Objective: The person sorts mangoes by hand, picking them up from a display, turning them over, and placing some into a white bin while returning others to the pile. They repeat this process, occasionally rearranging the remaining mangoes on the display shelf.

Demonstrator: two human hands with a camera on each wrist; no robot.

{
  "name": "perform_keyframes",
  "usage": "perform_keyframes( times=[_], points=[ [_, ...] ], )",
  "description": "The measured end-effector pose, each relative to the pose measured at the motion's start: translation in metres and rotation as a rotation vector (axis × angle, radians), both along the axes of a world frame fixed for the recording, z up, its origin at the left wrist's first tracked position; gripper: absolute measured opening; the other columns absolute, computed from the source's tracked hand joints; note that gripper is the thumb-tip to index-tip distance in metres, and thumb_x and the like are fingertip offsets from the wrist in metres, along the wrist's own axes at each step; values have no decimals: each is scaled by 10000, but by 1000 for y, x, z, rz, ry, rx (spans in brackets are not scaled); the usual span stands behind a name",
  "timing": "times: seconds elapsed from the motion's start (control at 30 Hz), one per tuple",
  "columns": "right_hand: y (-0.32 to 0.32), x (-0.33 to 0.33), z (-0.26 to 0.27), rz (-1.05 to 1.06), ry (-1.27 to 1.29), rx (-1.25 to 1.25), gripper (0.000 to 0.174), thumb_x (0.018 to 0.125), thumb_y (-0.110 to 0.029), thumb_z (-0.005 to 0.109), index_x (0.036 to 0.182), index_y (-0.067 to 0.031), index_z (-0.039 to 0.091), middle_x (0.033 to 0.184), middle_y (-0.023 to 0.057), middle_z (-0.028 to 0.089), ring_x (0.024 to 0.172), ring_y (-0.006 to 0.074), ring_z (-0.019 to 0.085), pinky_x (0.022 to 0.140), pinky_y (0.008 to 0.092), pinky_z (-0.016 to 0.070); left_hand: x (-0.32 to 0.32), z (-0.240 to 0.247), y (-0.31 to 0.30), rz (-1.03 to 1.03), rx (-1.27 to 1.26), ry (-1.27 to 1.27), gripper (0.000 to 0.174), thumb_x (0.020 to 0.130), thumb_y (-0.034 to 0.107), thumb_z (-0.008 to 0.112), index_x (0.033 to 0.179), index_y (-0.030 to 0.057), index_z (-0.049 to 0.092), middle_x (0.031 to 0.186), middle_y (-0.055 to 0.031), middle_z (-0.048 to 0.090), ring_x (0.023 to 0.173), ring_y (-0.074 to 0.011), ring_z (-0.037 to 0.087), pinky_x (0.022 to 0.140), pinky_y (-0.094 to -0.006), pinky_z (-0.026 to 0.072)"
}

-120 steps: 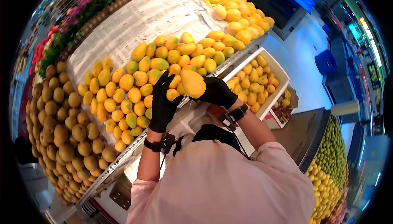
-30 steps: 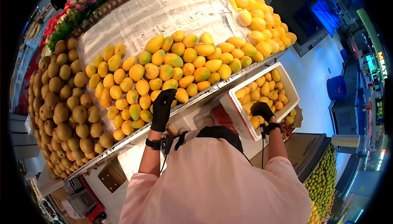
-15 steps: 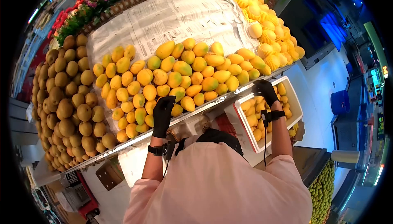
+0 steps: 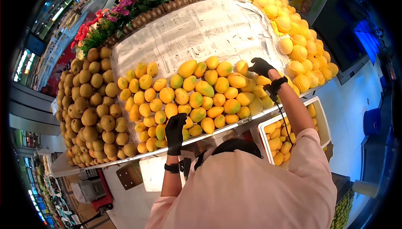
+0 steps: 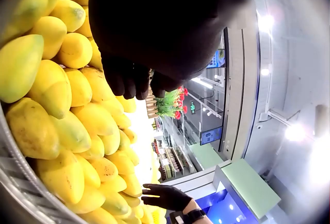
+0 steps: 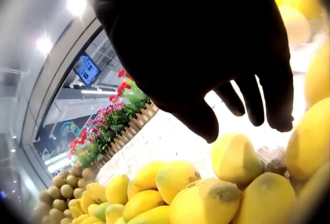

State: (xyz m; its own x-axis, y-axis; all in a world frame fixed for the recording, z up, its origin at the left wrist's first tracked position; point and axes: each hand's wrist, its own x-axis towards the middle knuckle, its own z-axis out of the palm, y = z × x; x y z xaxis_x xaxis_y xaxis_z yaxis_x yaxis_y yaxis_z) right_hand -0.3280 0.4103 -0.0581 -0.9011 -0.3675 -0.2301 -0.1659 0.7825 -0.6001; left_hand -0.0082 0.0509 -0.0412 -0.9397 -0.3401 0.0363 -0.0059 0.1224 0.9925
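Observation:
My right hand (image 4: 261,68), in a black glove, reaches over the far right of the mango rows. The right wrist view shows its thumb and fingers spread apart, with nothing held, just above a yellow mango (image 6: 234,157) at the newspaper's edge. In the head view another mango (image 4: 242,67) lies just left of those fingertips. My left hand (image 4: 176,128), also gloved in black, hangs by the front edge of the display, its fingers loosely bent and holding nothing. Beside it rest yellow-green mangoes (image 4: 160,132), laid in sloping rows. The palm is hidden in the left wrist view.
A white foam box (image 4: 324,126) of smaller mangoes stands below the display's metal front rail (image 4: 247,120). Kiwifruit (image 4: 90,116) are piled at left, netted yellow fruit (image 4: 299,53) at right. Newspaper (image 4: 188,36) covers the back, bordered by a low wooden fence (image 4: 167,7) with flowers.
Four seconds ago my right hand held a large mango near my left hand. It later dipped into the foam box, then rose and moved out over the rows. My left hand stays near the rail.

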Motion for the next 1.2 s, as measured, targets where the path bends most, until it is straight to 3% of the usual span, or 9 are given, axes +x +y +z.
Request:
perform_keyframes(
  times=[0.13, 0.23, 0.27, 0.4, 0.53, 0.83, 0.87, 1.0, 1.2],
  points=[
    [-24, -33, -14, 52, -32, 57, 479, 704, -337, 741, 1002, 18, 620, 883, 203, 665, 745, 323, 631, 658, 397, 508, 1, -2, 0, 56, 31, -15, 208, 942, 134, 587, 1087, -8, 633, 1008, -75, 668, 908, -149, 636, 782, -274, 517],
    [-32, -64, -46, 142, -218, 126, 563, 740, -312, 735, 1194, -54, 525, 1000, 93, 626, 723, 195, 585, 587, 335, 489, 1, -3, 0, 92, 56, -23, 213, 938, 133, 590, 1088, -15, 625, 1026, -86, 665, 925, -158, 641, 789, -279, 524],
    [-39, -66, -38, 196, -231, 205, 582, 726, -297, 758, 1197, -58, 515, 1011, 95, 618, 771, 201, 595, 608, 352, 505, 1, -2, -1, 102, 65, -26, 215, 937, 132, 591, 1089, -17, 622, 1033, -90, 664, 930, -161, 643, 792, -280, 526],
    [-43, -65, -32, 103, -380, 10, 521, 695, -244, 804, 1108, -31, 569, 941, 89, 621, 775, 203, 598, 646, 369, 528, 0, 2, 2, 128, 101, -52, 222, 931, 117, 594, 1105, -22, 607, 1055, -94, 660, 941, -167, 646, 807, -286, 529],
    [-41, -66, -23, 171, -480, 0, 440, 692, -253, 812, 1008, -24, 609, 905, 80, 619, 757, 179, 591, 652, 346, 520, -2, 6, 8, 111, 82, -25, 223, 929, 108, 591, 1112, -19, 599, 1065, -95, 660, 943, -170, 644, 813, -287, 528],
    [-26, -55, -16, 224, -304, 27, 465, 668, -244, 823, 1003, 1, 614, 869, 93, 626, 770, 180, 621, 632, 352, 539, -7, 9, 10, 85, 45, -71, 208, 922, 89, 602, 1099, -18, 614, 1043, -86, 665, 908, -150, 627, 805, -278, 508],
    [-23, -41, -7, 150, -231, -69, 393, 677, -214, 814, 943, 16, 637, 865, 99, 646, 756, 179, 629, 632, 342, 545, -7, 9, 10, 82, 63, -71, 210, 916, 82, 608, 1099, -20, 620, 1039, -84, 666, 899, -146, 622, 806, -278, 502],
    [-6, -35, 0, -4, -301, -371, 482, 682, -197, 808, 1053, 65, 650, 960, 132, 673, 833, 219, 671, 683, 348, 591, -8, 13, 9, 64, 88, -27, 194, 913, 77, 612, 1079, -22, 624, 1024, -82, 669, 880, -148, 627, 792, -276, 508],
    [7, 13, 45, -260, -449, -1127, 463, 807, -233, 771, 1119, 55, 587, 1005, 118, 642, 876, 221, 664, 793, 330, 570, -4, 11, 7, 4, 97, -1, 203, 920, 100, 592, 1084, -17, 606, 1043, -96, 664, 917, -159, 636, 797, -289, 521]
  ],
)
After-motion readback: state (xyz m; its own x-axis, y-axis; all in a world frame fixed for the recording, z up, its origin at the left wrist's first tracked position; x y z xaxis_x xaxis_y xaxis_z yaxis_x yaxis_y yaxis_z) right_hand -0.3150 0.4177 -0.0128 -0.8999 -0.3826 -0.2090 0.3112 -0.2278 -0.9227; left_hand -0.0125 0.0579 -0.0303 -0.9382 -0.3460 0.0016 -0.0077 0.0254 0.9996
